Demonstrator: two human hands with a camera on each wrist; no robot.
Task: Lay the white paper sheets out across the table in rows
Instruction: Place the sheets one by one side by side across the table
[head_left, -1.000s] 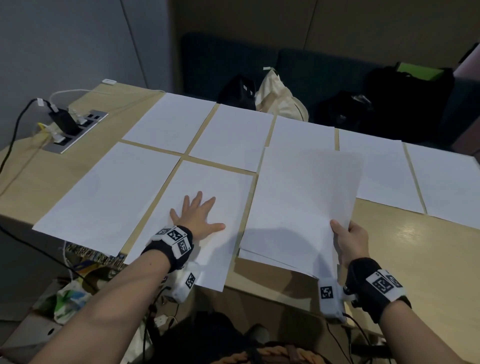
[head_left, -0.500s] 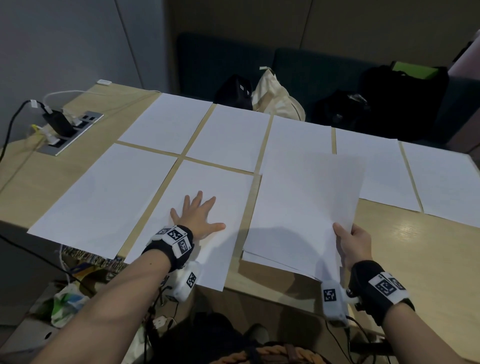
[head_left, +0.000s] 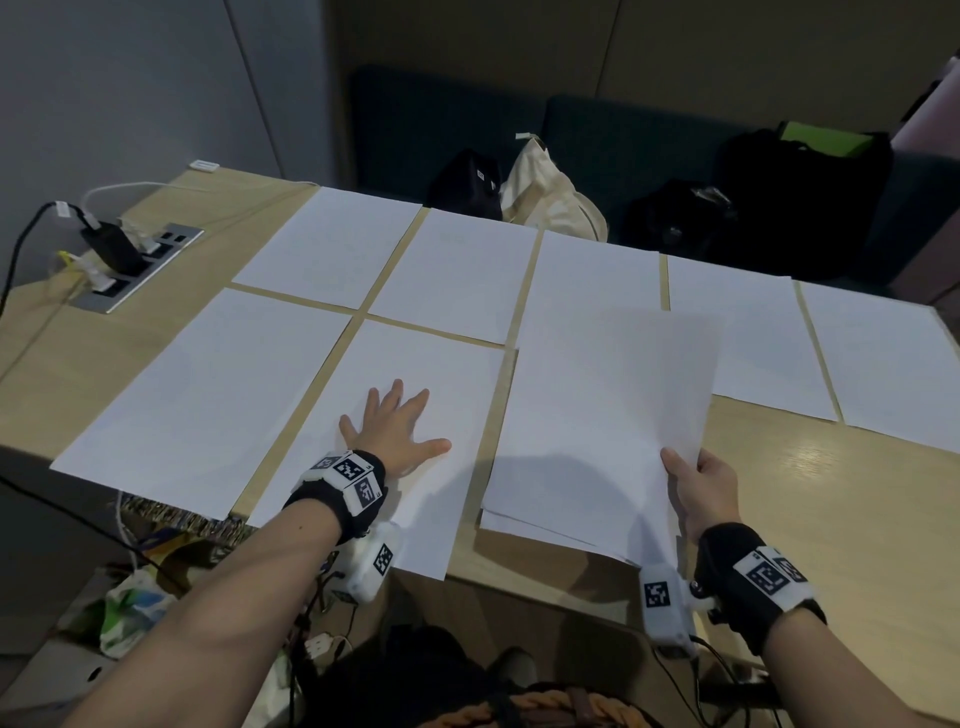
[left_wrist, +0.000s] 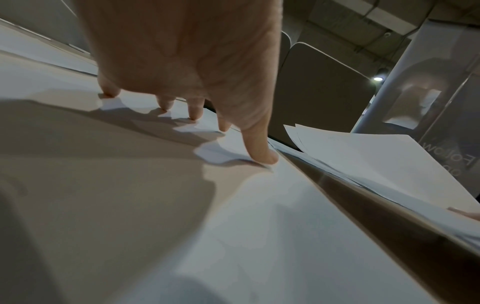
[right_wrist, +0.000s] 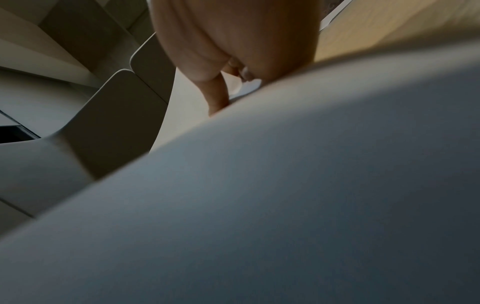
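Observation:
Several white sheets lie in two rows on the wooden table (head_left: 857, 530). My left hand (head_left: 392, 431) lies flat with spread fingers on the second sheet of the near row (head_left: 415, 384); in the left wrist view the fingertips (left_wrist: 262, 156) press this sheet (left_wrist: 259, 236). My right hand (head_left: 698, 486) grips the right edge of a stack of white sheets (head_left: 602, 415), thumb on top, held just above the table right of that sheet. The stack (right_wrist: 285, 205) fills the right wrist view, and the stack (left_wrist: 376, 156) also shows in the left wrist view.
A power strip with plugs and cables (head_left: 124, 254) is set into the table's far left. Dark bags (head_left: 779, 192) and a cream tote (head_left: 550, 197) sit on the bench behind. The table's near right part is bare wood. Clutter lies on the floor at left (head_left: 130, 608).
The stack in my right hand has shifted slightly right and away. My left hand has stayed flat on its sheet.

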